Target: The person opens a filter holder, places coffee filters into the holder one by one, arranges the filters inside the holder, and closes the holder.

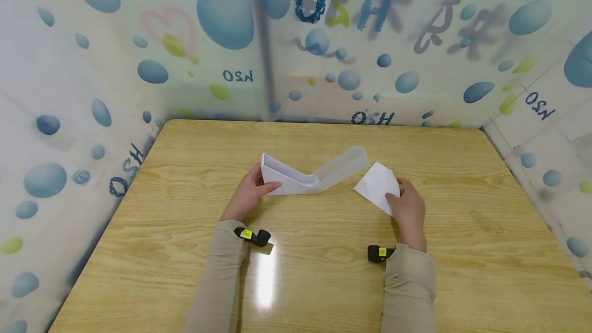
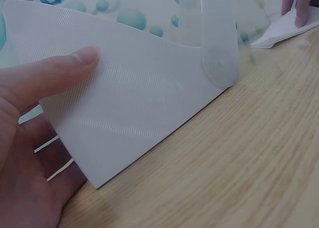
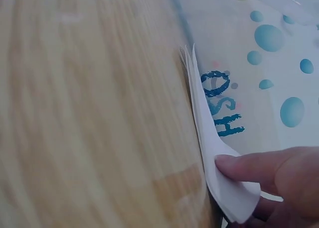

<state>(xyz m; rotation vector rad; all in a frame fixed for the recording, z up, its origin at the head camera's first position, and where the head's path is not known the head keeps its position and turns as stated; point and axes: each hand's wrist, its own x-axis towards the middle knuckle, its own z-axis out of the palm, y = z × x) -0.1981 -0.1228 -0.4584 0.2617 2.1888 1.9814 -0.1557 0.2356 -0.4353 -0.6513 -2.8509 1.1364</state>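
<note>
The left hand (image 1: 245,197) grips the white box (image 1: 294,186); the right (image 1: 409,212) pinches folded paper (image 1: 376,184). I would hold the box steady, the paper gently.

You work at a wood-grain table (image 1: 324,251), and printed sheets (image 1: 250,102) with blue bubbles (image 1: 225,16) and letters (image 1: 341,6) surround it at the front, the left and the right. This makes your place look like a screened booth; whether it stands in a home, a lab or an office cannot be told.
</note>
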